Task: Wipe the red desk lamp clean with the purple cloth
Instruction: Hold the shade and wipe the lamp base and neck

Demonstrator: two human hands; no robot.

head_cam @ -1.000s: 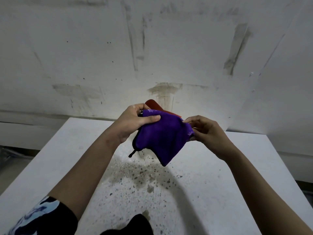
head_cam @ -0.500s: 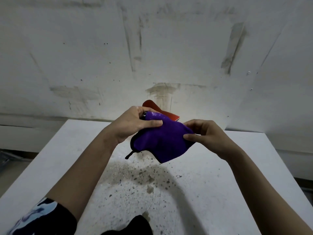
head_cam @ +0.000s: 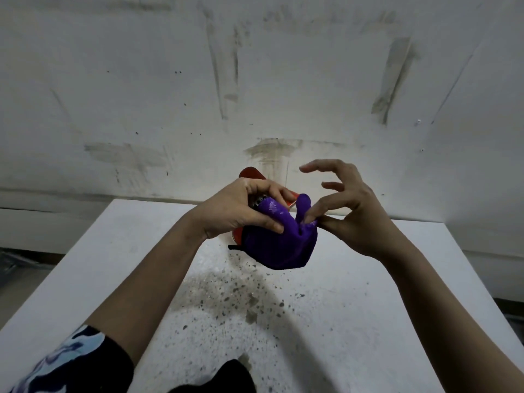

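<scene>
The red desk lamp (head_cam: 251, 174) is held up above the table, mostly hidden behind my left hand and the cloth; only red edges show. My left hand (head_cam: 241, 208) grips the lamp, its thumb pressing the purple cloth (head_cam: 279, 245) against it. The cloth is bunched over the lamp and hangs below it. My right hand (head_cam: 343, 205) pinches a fold of the cloth between thumb and forefinger, its other fingers spread upward. A short black tab (head_cam: 233, 247) sticks out at the lamp's lower left.
A white table (head_cam: 354, 293) with dark speckles lies below my hands, against a stained white wall (head_cam: 170, 95). A dark object (head_cam: 224, 377) sits at the table's near edge.
The cloth has been gathered into a tighter bunch over the lamp. My right hand has shifted from holding the cloth's right edge to pinching a fold at the top, with fingers now spread.
</scene>
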